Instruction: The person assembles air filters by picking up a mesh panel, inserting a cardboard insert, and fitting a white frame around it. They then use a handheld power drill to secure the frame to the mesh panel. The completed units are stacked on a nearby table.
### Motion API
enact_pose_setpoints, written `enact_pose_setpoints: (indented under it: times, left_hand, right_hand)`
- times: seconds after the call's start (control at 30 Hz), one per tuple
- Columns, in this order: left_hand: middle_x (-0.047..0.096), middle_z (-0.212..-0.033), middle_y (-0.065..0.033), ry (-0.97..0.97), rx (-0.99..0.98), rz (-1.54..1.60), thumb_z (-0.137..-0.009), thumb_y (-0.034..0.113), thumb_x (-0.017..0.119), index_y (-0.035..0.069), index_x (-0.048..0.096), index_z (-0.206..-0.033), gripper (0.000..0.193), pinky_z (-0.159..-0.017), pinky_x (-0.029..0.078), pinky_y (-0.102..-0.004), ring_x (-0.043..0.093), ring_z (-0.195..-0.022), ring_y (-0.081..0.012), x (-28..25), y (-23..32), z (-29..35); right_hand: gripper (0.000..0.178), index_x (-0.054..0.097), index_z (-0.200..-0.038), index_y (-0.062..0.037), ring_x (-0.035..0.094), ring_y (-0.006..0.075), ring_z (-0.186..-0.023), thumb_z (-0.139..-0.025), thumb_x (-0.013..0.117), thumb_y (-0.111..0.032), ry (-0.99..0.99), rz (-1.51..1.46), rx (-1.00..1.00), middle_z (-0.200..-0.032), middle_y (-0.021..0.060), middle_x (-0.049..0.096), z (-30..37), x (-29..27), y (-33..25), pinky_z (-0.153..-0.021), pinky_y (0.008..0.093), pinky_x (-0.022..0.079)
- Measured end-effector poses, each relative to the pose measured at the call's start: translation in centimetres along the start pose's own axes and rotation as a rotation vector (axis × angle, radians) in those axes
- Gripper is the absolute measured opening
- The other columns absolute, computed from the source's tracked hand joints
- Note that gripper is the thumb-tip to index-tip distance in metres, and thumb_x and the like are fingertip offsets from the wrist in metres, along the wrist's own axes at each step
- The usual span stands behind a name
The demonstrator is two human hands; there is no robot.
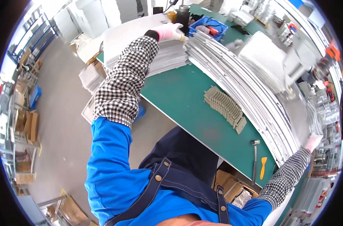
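My left hand [170,32], in a pinkish-white glove, reaches over a stack of white flat panels [165,56]. Its fingers are apart and stretched toward the near-left ends of long white strips [243,86], piled along the green table. I cannot make out whether they touch. Far to the right, my gloved right hand [313,142] is beside the other end of that pile, by a blurred greyish sheet [297,109]; its fingers are too small and smeared to read. A row of beige slotted plates [225,106] lies between my arms on the table.
On the green table [179,94] lie a hammer [255,158] and a yellow scraper [263,167]. A blue basket [209,28] with tools and a dark bottle [183,17] stand at the back. Bubble wrap [263,60] lies behind the strips. Cardboard boxes [228,184] sit under the table.
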State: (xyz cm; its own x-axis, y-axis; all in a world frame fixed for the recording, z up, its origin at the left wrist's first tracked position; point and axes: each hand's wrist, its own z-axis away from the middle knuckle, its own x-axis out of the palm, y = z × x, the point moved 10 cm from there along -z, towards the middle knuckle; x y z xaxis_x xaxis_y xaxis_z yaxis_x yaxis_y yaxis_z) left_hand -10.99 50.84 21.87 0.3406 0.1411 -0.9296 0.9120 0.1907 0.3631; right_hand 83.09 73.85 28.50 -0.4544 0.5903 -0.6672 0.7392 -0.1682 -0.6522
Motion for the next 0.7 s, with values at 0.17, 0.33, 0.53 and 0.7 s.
enact_pose_setpoints:
  times: [0.17, 0.33, 0.53, 0.7]
  left_hand:
    - [0.071, -0.119, -0.0146, 0.067, -0.09, -0.01, -0.083, 0.047, 0.075, 0.01, 0.07, -0.125, 0.056, -0.102, 0.047, -0.0377, 0.065, -0.115, -0.0285, -1.4, -3.2, 1.1]
    - [0.071, -0.121, -0.0144, 0.29, 0.056, 0.108, -0.081, 0.045, 0.079, 0.009, 0.067, -0.129, 0.061, -0.101, 0.049, -0.0364, 0.065, -0.115, -0.0253, -6.2, 0.0, 4.5]
    - [0.07, -0.124, -0.0135, 0.501, 0.122, 0.426, -0.091, 0.033, 0.072, 0.001, 0.064, -0.131, 0.051, -0.102, 0.047, -0.0332, 0.064, -0.114, -0.0218, -12.6, 0.9, 7.4]
    - [0.059, -0.134, -0.0153, 0.966, 0.345, 0.367, -0.101, 0.035, 0.06, -0.001, 0.051, -0.141, 0.055, -0.102, 0.047, -0.0355, 0.06, -0.117, -0.0231, -30.9, 0.2, 16.8]
  right_hand:
    - [0.058, 0.05, -0.144, 0.0012, 0.05, 0.0239, -0.13, -0.098, 0.062, -0.031, -0.282, -1.051, -0.15, -0.144, 0.0144, 0.053, 0.4, -1.3, -4.0, -0.114, 0.0362, 0.034]
    - [0.047, 0.05, -0.143, 0.0037, 0.05, 0.0243, -0.131, -0.106, 0.05, -0.025, -0.172, -0.782, -0.311, -0.146, 0.0146, 0.052, 4.1, -4.2, 0.6, -0.113, 0.0378, 0.037]
    - [0.046, 0.044, -0.147, 0.0019, 0.041, 0.0224, -0.143, -0.103, 0.047, -0.011, -0.181, -0.642, -0.53, -0.153, 0.0139, 0.046, 5.9, -7.7, 6.6, -0.12, 0.0349, 0.03]
    - [0.053, 0.039, -0.152, -0.0001, 0.04, 0.0218, -0.142, -0.104, 0.048, -0.021, -0.097, -0.821, -0.404, -0.156, 0.0119, 0.042, 14.1, -10.2, 3.2, -0.12, 0.0361, 0.029]
